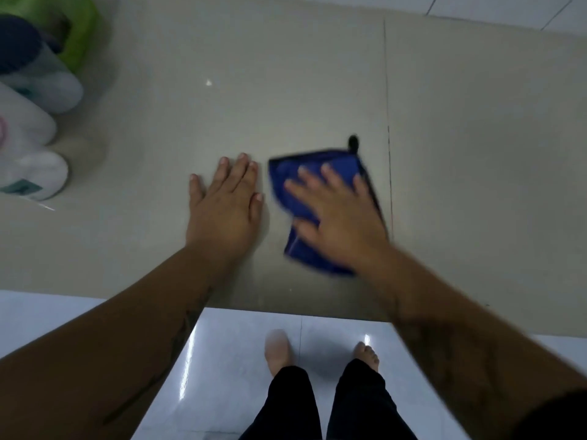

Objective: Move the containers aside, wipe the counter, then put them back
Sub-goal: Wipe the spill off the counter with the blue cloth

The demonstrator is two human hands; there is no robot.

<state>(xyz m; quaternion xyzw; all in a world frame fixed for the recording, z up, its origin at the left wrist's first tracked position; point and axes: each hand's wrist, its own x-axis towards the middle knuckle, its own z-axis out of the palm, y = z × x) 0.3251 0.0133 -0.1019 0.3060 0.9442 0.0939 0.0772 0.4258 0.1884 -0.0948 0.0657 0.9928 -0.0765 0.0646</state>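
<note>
A folded blue cloth [287,173] with a small black loop lies on the beige counter [222,74], near its front edge. My right hand [340,217] presses flat on the cloth, fingers spread, and looks blurred by motion. My left hand [227,201] rests flat on the bare counter just left of the cloth, fingers apart, holding nothing. Several containers stand grouped at the far left: a green one [77,36], a clear jar with a dark lid [35,68], and white plastic jars [28,154].
A dark seam [387,106] runs across the counter just right of the cloth. White wall tile [508,7] borders the back. Below the front edge lie a glossy white floor [222,360] and my bare feet.
</note>
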